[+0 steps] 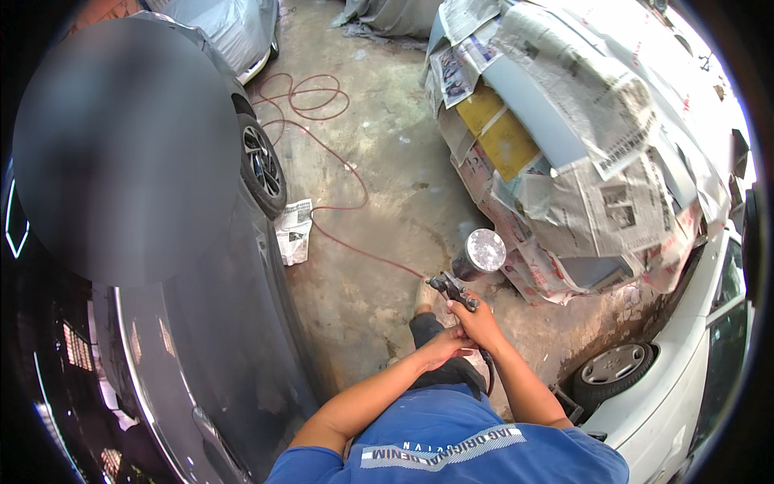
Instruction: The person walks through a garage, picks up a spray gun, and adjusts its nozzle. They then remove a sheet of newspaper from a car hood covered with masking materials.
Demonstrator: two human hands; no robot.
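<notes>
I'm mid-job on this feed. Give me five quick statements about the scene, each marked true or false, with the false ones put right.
1. The right hand holds a black gun-like tool. True.
2. A newspaper sheet lies on the floor by the wheel of the dark car. True.
3. The left hand rests on the dark car. False: it is close by the right wrist.
4. A red hose trails across the floor. True.
5. The round can stands on the newspaper-covered car. False: it stands on the floor beside that car.
</notes>
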